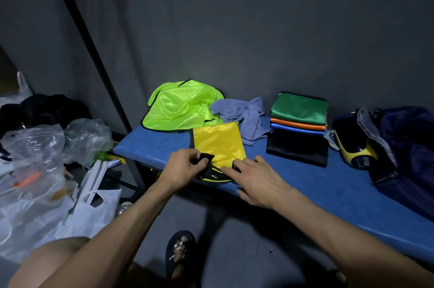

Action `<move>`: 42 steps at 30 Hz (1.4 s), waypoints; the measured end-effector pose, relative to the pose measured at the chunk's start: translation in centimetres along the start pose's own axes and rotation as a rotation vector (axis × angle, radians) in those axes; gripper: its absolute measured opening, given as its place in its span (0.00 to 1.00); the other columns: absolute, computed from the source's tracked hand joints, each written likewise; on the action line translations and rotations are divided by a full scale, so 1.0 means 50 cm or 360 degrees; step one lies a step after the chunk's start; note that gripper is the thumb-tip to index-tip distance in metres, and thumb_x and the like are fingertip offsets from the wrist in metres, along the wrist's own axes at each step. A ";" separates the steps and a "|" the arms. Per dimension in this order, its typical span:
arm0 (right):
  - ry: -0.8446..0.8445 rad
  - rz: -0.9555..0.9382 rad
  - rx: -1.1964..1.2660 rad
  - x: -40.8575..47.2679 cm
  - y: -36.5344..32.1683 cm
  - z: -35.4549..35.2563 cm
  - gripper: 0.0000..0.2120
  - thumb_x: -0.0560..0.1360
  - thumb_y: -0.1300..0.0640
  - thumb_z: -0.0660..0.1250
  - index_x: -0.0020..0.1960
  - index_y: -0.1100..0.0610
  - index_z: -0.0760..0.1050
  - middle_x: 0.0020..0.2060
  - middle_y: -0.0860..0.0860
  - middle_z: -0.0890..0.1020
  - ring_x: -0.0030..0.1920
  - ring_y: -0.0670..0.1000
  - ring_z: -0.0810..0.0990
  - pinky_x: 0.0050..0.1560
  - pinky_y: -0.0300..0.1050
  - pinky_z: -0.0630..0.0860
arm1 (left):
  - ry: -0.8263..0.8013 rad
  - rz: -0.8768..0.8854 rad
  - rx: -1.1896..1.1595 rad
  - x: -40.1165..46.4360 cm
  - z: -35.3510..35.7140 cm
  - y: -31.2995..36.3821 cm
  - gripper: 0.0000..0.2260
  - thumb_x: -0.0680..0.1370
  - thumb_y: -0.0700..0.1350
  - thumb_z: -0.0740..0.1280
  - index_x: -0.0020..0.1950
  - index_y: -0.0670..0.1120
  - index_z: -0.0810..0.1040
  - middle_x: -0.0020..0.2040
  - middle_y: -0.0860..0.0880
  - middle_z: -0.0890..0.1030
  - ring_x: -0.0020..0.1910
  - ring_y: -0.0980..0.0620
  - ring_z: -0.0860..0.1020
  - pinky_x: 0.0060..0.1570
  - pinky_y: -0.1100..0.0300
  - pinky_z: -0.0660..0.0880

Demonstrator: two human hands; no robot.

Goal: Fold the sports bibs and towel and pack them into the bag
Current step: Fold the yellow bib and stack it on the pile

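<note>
A yellow bib [218, 142] with black trim lies partly folded on the blue bench [150, 149]. My left hand [185, 165] pinches its black edge at the near left corner. My right hand [253, 179] presses flat on the bib's near right edge, fingers straight. Behind the yellow bib lies a crumpled neon-green bib [178, 109], and a lilac towel [244, 116] is bunched up beside it. A folded stack [298, 123] of green, orange, blue and black bibs sits to the right. A dark navy bag [404, 142] lies at the bench's right end.
A yellow and black object [352, 146] rests against the navy bag. Plastic bags [47, 170] and dark clothing fill the floor at the left. A black pole [94, 52] slants up by the bench's left end. My sandalled foot [180, 252] is below the bench.
</note>
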State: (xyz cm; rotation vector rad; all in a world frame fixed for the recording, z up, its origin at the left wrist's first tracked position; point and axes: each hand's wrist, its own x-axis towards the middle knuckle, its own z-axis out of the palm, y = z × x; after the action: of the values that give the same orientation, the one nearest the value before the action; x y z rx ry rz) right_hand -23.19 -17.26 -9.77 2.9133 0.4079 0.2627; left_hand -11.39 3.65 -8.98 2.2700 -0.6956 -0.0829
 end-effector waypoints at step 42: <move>0.0317 0.0665 0.1706 0.004 0.018 -0.021 0.12 0.79 0.55 0.69 0.61 0.46 0.77 0.31 0.43 0.71 0.32 0.43 0.68 0.34 0.37 0.65 | -0.0418 0.0165 -0.0161 0.027 -0.047 -0.055 0.30 0.77 0.71 0.58 0.38 0.43 0.71 0.35 0.55 0.68 0.34 0.57 0.68 0.37 0.54 0.66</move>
State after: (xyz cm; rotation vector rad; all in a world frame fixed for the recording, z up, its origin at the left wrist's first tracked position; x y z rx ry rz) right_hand -23.00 -17.88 -8.52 4.0373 -0.1149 0.5254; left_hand -8.39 6.07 -8.95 2.1430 -0.9234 -0.3630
